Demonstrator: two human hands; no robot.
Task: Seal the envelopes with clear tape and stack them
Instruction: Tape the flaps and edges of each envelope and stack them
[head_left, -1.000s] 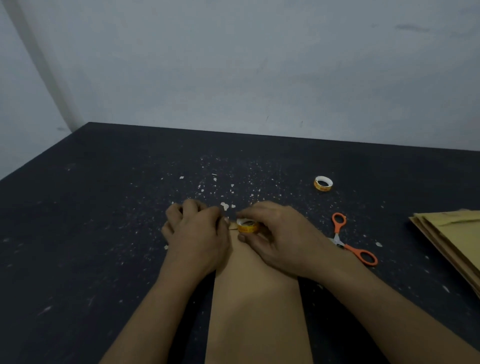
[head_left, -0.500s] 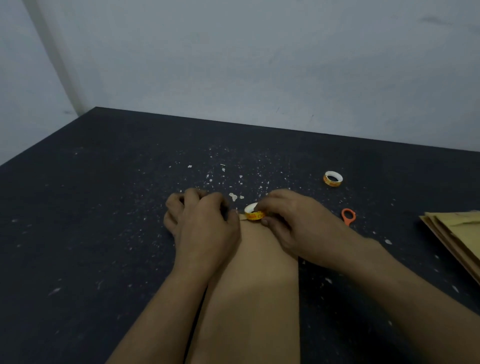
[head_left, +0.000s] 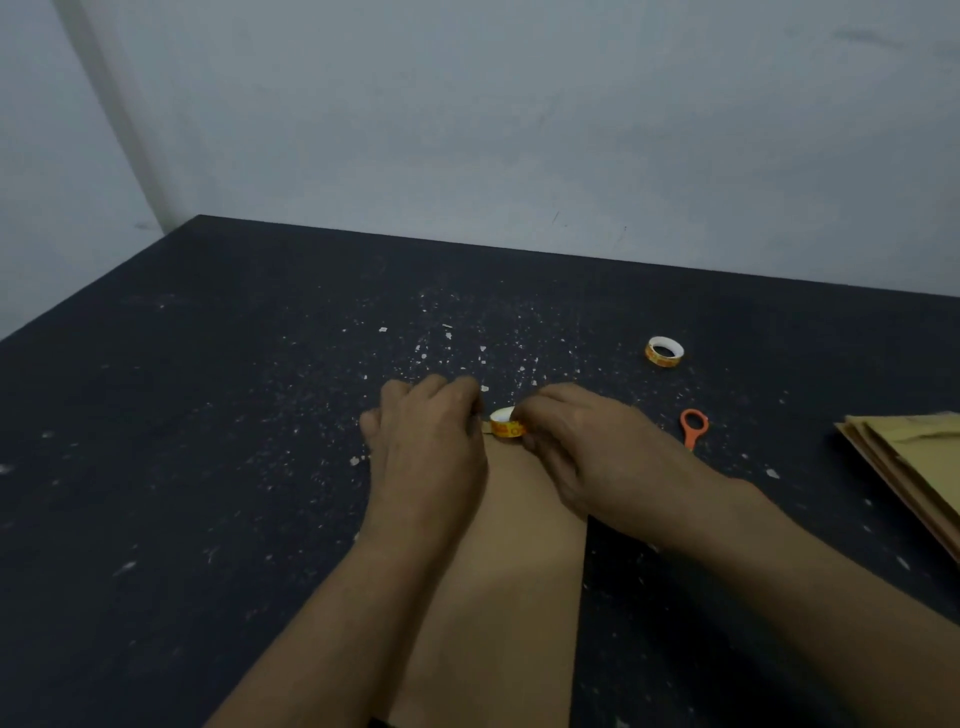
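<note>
The right hand (head_left: 587, 457) pinched the tape roll (head_left: 506, 423) at the far edge of the brown envelope (head_left: 519, 545). The left hand (head_left: 431, 447) curled there, and I could not tell its grip. Scissors (head_left: 693, 426) and stacked envelopes (head_left: 914, 457) lay to the right of that envelope.

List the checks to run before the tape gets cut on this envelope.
1. Right hand grips the tape roll: ok.
2. Roll sits at the far end of the envelope: ok.
3. Left hand is at that same end, beside the roll: ok.
4. Tape pulled out and stuck down flat: cannot tell; it is clear and does not show.
5. Scissors lie free, right of the hands: ok, blades hidden.
6. Envelope stack lies at the right, apart from the hands: ok.
</note>
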